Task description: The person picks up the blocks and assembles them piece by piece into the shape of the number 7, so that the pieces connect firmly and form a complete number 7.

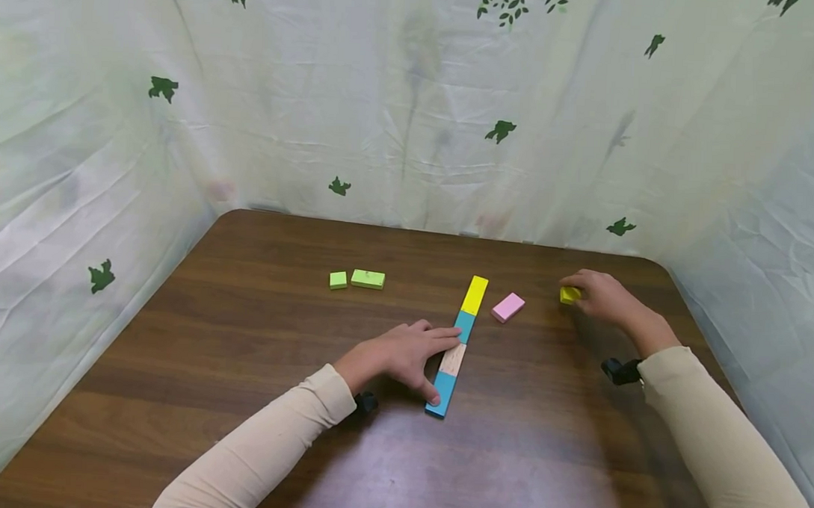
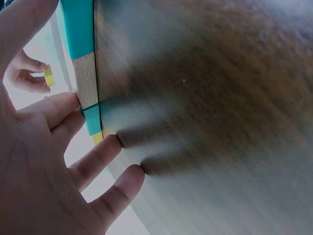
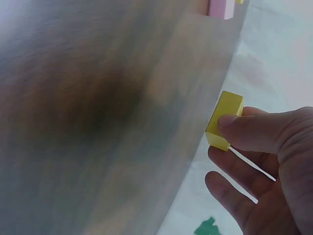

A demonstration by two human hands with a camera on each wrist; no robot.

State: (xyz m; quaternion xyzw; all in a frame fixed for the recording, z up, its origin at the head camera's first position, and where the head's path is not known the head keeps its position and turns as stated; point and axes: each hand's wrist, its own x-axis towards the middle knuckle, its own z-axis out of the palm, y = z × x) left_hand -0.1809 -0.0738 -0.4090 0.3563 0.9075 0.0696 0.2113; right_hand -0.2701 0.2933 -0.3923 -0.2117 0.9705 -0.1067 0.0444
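A row of four blocks is being steadied while another is handled, so far as can be judged. The near blue block [image 1: 444, 393] is touched by the thumb of the left hand [image 1: 410, 355], whose fingers are spread, not clenched; beyond it the wooden block [image 1: 453, 359], far blue block [image 1: 467, 323] and yellow end block [image 1: 475, 295] are lined up. A loose yellow block [image 3: 225, 110] is pinched by the right hand [image 1: 604, 294] at the table's right (whether it is lifted cannot be told). For the next move, a steady pinch and a light left touch seem to be called for. Were the block carried straight to the row, the pink block [image 1: 508, 308] would be met between. Two green blocks [image 1: 368, 279] are left well apart, beyond the left hand, on the brown table [image 1: 508, 452].
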